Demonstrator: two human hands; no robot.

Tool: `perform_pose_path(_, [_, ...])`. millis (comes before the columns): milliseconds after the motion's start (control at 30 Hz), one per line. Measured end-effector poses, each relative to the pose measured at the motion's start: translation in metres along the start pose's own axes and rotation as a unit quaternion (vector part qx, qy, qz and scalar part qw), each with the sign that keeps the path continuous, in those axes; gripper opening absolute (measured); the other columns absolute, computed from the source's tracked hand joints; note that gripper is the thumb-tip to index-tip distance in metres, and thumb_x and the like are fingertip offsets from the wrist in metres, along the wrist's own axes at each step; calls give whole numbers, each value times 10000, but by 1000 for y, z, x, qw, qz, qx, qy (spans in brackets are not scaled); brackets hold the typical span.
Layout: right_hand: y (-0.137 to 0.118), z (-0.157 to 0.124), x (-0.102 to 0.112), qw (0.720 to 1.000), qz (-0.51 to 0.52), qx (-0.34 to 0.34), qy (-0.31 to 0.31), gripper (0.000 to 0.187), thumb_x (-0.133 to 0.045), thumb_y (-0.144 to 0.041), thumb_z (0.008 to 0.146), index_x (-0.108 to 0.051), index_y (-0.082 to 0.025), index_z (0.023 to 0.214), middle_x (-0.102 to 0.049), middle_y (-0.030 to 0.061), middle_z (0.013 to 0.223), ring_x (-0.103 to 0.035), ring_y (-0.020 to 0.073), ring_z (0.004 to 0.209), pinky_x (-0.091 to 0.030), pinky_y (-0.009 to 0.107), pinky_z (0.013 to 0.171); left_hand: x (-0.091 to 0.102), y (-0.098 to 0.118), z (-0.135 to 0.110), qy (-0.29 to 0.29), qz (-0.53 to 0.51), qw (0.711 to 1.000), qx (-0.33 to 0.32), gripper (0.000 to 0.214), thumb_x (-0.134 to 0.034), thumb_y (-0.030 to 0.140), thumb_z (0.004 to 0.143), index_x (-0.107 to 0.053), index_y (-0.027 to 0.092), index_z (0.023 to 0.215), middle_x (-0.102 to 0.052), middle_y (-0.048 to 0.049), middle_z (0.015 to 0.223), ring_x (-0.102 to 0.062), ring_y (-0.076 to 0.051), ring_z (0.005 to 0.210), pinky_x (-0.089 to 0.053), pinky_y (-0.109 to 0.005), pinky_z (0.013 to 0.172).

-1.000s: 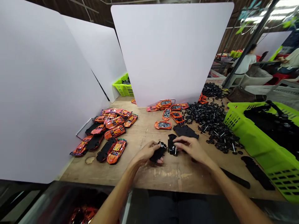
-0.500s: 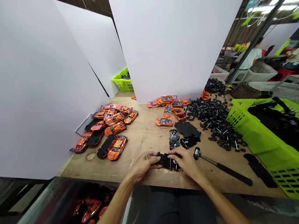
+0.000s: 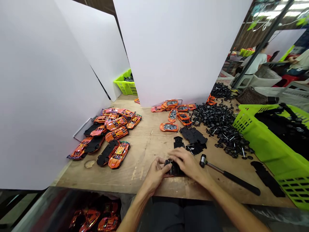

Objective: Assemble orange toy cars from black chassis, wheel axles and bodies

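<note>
My left hand (image 3: 158,170) is closed on the left end of a black toy car chassis (image 3: 173,168) near the table's front edge, thumb on top. My right hand (image 3: 187,162) arches over the chassis's right part, fingers bent down onto it and hiding much of it. A thin reddish edge shows beneath the chassis; I cannot tell what it belongs to. Just behind the hands lies another black chassis (image 3: 178,141), partly covered by my right hand. A small hammer (image 3: 225,174) with a black handle rests to the right.
Black wheels on axles (image 3: 217,120) are heaped at the back right, by a lime-green basket (image 3: 267,151) of black parts. Orange toy cars (image 3: 117,124) are piled left; orange car bodies (image 3: 169,127) and black bases (image 3: 193,135) lie mid-table. White panels (image 3: 181,51) stand behind. People sit at far right.
My right hand has shifted further over the chassis, covering more of it. The chassis behind my hands shows a plain black face now instead of its detailed one. The view has shifted slightly.
</note>
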State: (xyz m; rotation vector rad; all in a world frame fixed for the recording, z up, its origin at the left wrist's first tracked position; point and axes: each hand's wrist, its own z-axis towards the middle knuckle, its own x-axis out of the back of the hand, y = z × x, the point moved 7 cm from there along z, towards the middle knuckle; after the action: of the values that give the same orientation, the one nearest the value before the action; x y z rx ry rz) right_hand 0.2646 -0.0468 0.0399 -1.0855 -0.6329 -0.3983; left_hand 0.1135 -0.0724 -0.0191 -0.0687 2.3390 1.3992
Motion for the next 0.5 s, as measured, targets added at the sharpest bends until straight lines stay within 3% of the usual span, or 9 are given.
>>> perform_pose_path(67, [14,36,10,999,-49,11,9,274,-527,-277,1065,-722,-246,1255,-751,88,1249,-657,247,1189,-496,420,1062,5,0,3,30,7,1000,7,557,-934,465,653,-492,217,885,-751,-29,826,-734,-207,782,-641,-379,763])
perform_pose_path(133, [32,79,12,992,-124,10,-6,395,-653,-283,990,-636,-211,1378,-663,140,1408,-573,293,1330,-443,475,1126,8,3,3,45,13,999,5,573,-928,477,645,-476,222,888,-755,-27,822,-728,-198,757,-644,-377,743])
perform_pose_path(200, [44,117,10,991,-132,13,-28,469,-744,-233,905,-635,-169,1357,-673,173,1381,-577,321,1325,-430,492,1130,9,8,1,55,13,998,-12,573,-917,488,652,-465,229,889,-732,2,795,-705,-180,723,-647,-370,709])
perform_pose_path(300, [43,144,15,992,-119,15,-41,362,-676,-161,918,-656,-137,1279,-731,193,1250,-660,321,1202,-476,468,1060,12,15,-7,60,-2,997,-45,546,-899,494,679,-465,233,882,-670,46,764,-667,-156,703,-651,-359,684])
perform_pose_path(400, [24,116,42,995,-98,12,-27,387,-574,-235,1000,-578,-148,1378,-719,178,1286,-690,304,1155,-523,427,994,21,18,-17,61,-10,996,-69,537,-893,515,694,-478,228,876,-637,57,765,-651,-145,711,-652,-347,690])
perform_pose_path(433, [17,94,54,996,-87,6,-21,404,-552,-313,1028,-555,-177,1409,-720,147,1298,-700,291,1139,-537,411,980,26,18,-20,65,-7,995,-72,537,-893,523,697,-488,224,884,-639,55,770,-656,-148,719,-654,-351,698])
perform_pose_path(500, [13,36,64,995,-9,-44,-85,417,-544,-450,1037,-584,-251,1402,-733,81,1299,-721,276,1110,-568,381,943,38,19,-25,78,1,994,-71,547,-900,529,698,-513,218,928,-664,42,798,-689,-170,757,-662,-378,733])
